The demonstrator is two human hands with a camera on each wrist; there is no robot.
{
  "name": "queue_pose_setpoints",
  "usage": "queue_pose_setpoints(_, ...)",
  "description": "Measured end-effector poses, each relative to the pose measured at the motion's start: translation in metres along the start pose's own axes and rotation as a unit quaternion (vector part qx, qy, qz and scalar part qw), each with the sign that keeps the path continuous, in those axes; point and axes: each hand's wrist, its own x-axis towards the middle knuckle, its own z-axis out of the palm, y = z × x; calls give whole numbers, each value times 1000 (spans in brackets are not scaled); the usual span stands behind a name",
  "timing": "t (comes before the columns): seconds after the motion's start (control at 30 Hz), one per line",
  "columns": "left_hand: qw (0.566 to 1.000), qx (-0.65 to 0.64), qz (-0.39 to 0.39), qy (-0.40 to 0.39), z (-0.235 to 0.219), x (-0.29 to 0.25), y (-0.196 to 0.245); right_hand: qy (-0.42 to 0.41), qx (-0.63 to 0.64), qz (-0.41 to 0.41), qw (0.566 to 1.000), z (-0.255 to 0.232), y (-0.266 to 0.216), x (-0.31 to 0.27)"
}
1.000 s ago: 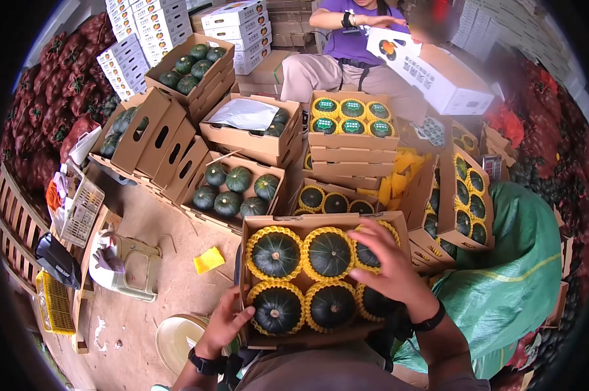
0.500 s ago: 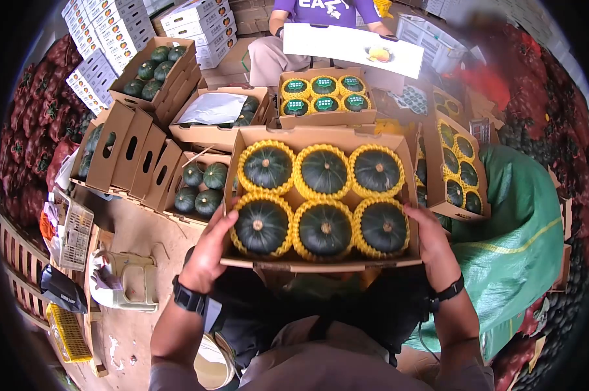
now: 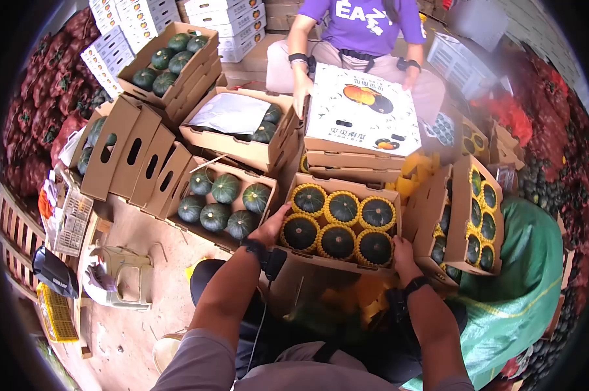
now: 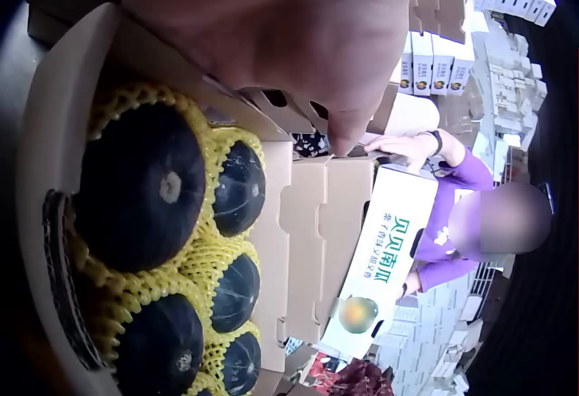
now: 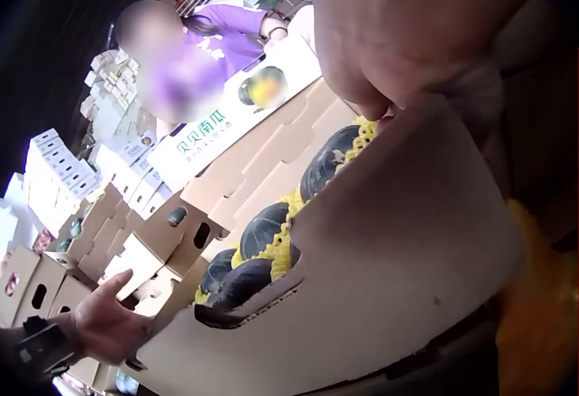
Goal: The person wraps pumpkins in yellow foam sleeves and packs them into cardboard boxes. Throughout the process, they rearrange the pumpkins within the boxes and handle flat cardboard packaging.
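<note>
An open cardboard box (image 3: 333, 262) holds several dark green pumpkins (image 3: 337, 242) in yellow foam nets. My left hand (image 3: 271, 226) grips its left end, and my right hand (image 3: 405, 256) grips the right end near the front corner. In the left wrist view, the left hand (image 4: 289, 43) lies over the cardboard wall beside the netted pumpkins (image 4: 140, 188). The right wrist view has the right hand (image 5: 425, 61) at the near box end (image 5: 398, 251), its fingertips by the rim; across from it, the left hand (image 5: 109, 319) shows its thumb raised.
Beyond the box, a person in a purple shirt (image 3: 372, 29) handles a white printed carton (image 3: 363, 111) on a cardboard stack. Pumpkin boxes (image 3: 226, 202) stand on the left; tilted boxes (image 3: 473, 218) and a green sack (image 3: 522, 274) are on the right. A stool (image 3: 128, 277) stands lower left.
Both my hands and the box have moved forward, away from my body, to just before the stack. The other person's white carton has come down over the boxed pumpkins with green labels.
</note>
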Motion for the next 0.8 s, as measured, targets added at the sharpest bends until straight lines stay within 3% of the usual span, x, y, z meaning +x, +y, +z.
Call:
queue_pose_setpoints(0.03,1000,-7,16,-7,0,4,0,8,7,-5,1000,7,0,6)
queue_pose_setpoints(0.1,980,166,-28,110,25,-22,30,20,22,-13,999,24,11,25)
queue_pose_setpoints(0.13,995,88,-21,43,14,-5,17,-27,1,-29,999,29,36,47)
queue_pose_setpoints(0.2,974,214,71,-10,43,-43,29,-15,-99,37,994,35,71,75)
queue_pose_setpoints(0.23,952,283,109,-47,40,-52,31,91,-199,13,976,55,67,78)
queue_pose_setpoints(0.27,953,271,138,-9,29,-55,32,196,-294,-10,936,78,63,69)
queue_pose_setpoints(0.33,949,248,187,61,7,-64,31,237,-356,-117,896,119,51,42)
queue_pose_setpoints(0.37,922,256,234,173,0,-73,39,174,-325,-203,907,132,1,5)
queue_pose_setpoints(0.4,907,258,243,227,-25,-68,38,110,-291,-287,906,146,-29,-19)
queue_pose_setpoints(0.43,890,258,253,279,-51,-65,39,13,-252,-351,902,167,-24,-16)
queue_pose_setpoints(0.47,891,220,254,306,-63,-73,44,-156,-97,-258,949,194,-19,-13)
queue_pose_setpoints(0.5,891,182,254,331,-72,-81,49,-280,121,-154,940,229,-13,-20)
queue_pose_setpoints(0.53,891,171,235,348,-81,-90,55,-297,93,-1,950,243,-62,-71)
queue_pose_setpoints(0.57,848,196,233,434,-89,-91,55,-339,77,33,937,265,-74,-88)
queue_pose_setpoints(0.63,738,239,217,592,-110,-85,47,-357,133,79,921,301,-76,-106)
queue_pose_setpoints(0.7,756,152,130,623,-129,-90,48,-297,131,113,939,326,-73,-109)
queue_pose_setpoints(0.8,723,93,98,677,-158,-80,36,-288,122,71,947,324,-83,-119)
